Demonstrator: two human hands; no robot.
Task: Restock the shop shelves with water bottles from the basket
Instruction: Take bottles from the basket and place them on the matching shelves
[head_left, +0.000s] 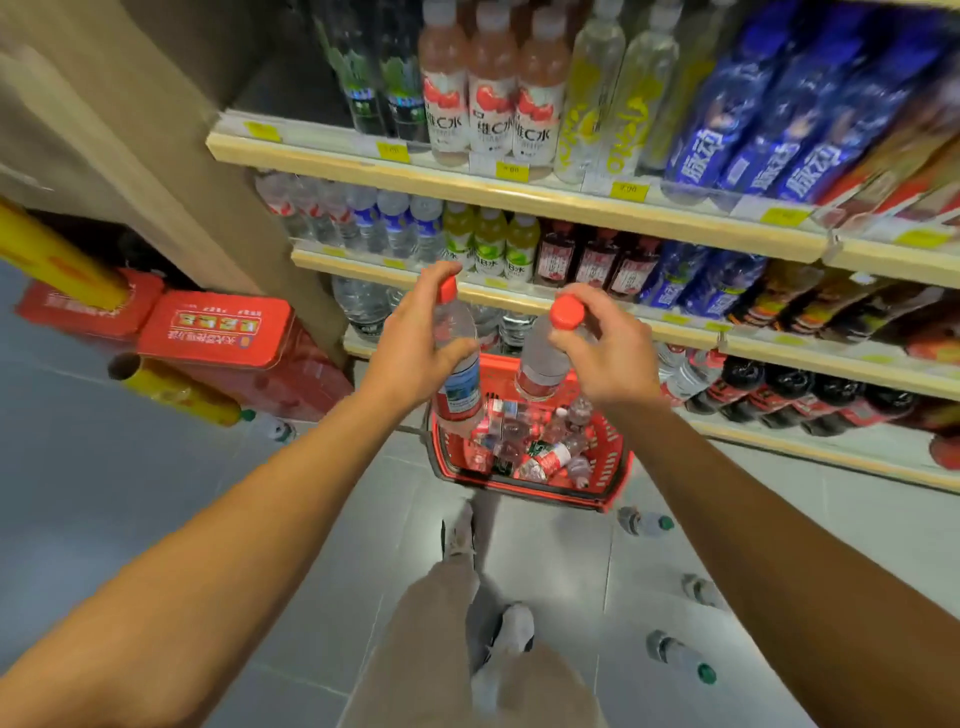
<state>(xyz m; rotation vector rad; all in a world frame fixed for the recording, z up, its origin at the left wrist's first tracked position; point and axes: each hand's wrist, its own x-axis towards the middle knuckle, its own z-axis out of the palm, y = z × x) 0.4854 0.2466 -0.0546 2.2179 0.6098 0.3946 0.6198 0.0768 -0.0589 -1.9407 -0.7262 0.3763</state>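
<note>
My left hand (415, 338) grips a clear water bottle (460, 374) with a red cap and red label, holding it upright by its upper body. My right hand (608, 348) pinches the red cap of a second water bottle (540, 364), which hangs below it. Both bottles are above a red basket (608, 462) that stands on the floor and holds several more water bottles. In front are wooden shop shelves (519, 195); red-capped water bottles (306, 208) stand at the left end of the second shelf.
The shelves carry many other drinks: pink, yellow, blue and dark bottles. Red cartons (213, 332) and yellow rolls (171, 387) lie on the floor at the left. Three green-capped bottles (680, 657) lie on the tiles at the right. My feet (498, 623) stand behind the basket.
</note>
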